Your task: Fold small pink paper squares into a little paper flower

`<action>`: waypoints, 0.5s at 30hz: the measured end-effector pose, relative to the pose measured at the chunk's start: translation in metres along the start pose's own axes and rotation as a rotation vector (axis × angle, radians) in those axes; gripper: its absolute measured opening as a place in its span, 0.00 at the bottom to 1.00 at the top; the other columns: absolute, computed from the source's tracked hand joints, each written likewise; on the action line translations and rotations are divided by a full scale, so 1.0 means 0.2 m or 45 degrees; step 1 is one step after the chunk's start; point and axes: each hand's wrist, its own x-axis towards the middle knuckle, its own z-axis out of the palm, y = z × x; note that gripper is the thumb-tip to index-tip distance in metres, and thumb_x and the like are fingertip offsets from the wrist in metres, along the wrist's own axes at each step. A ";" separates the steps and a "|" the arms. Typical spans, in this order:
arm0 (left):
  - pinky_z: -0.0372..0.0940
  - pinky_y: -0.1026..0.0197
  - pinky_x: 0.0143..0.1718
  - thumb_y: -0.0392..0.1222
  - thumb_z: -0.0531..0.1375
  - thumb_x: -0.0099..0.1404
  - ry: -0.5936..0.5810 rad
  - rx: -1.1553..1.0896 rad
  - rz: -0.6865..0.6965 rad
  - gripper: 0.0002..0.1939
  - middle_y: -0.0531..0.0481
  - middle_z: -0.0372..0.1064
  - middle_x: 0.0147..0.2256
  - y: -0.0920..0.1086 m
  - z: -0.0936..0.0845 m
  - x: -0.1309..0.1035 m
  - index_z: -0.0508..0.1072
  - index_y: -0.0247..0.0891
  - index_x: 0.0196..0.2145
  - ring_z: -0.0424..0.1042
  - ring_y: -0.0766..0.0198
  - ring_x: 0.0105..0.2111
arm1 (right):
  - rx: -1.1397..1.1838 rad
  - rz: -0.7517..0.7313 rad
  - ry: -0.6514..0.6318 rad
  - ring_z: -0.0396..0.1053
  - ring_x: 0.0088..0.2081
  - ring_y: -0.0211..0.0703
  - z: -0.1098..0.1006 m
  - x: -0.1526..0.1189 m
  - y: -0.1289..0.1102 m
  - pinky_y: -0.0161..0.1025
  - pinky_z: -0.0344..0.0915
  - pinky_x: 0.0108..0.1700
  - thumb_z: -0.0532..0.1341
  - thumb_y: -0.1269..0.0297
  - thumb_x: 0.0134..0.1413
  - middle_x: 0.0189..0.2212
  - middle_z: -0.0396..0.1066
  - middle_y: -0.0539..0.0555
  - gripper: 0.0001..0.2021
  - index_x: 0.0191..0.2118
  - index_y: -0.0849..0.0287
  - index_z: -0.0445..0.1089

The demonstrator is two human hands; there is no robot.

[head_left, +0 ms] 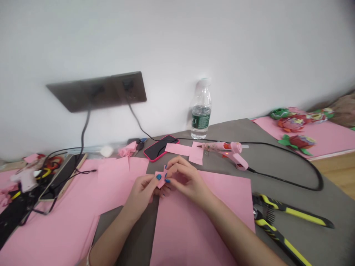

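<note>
Left of the pink hot glue gun (234, 148) and nearer the wearer, the left hand (140, 194) held a small piece of pink paper (160, 181), its thumb pressed on top and its other fingers curled beneath. At the piece's right edge, the right hand (185, 177) had its thumb and fingertips drawn together, pinching the paper. I judged that uneven pulling between the two grips could crease or tear so small a piece.

A phone in a pink case (159, 149) lay left of the gun. Between them, pink paper strips (179, 149) reached right under the gun's nozzle; a red-orange light showed on its body, so it was probably hot, and a drip could mark the strips or glue them down. The right hand was near enough to risk a burn if it strayed there.

Behind the gun stood a clear plastic water bottle (200, 118), with a black cord (321, 181) passing its base and looping right of the gun. A snag could drag the gun or knock the bottle, wetting the paper.
</note>
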 end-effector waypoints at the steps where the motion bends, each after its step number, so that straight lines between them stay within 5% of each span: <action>1: 0.67 0.65 0.25 0.54 0.63 0.61 0.007 -0.025 0.002 0.21 0.44 0.77 0.25 0.00 0.00 0.00 0.79 0.32 0.25 0.74 0.62 0.24 | -0.018 -0.005 -0.015 0.70 0.42 0.44 0.00 0.00 0.00 0.40 0.67 0.45 0.62 0.75 0.58 0.39 0.67 0.55 0.06 0.32 0.57 0.71; 15: 0.65 0.66 0.23 0.51 0.63 0.58 -0.022 -0.023 -0.068 0.20 0.49 0.71 0.19 0.02 0.00 0.00 0.69 0.35 0.17 0.72 0.64 0.21 | 0.010 0.059 -0.134 0.71 0.43 0.44 0.00 -0.02 0.00 0.40 0.69 0.43 0.67 0.74 0.55 0.41 0.69 0.55 0.05 0.33 0.55 0.76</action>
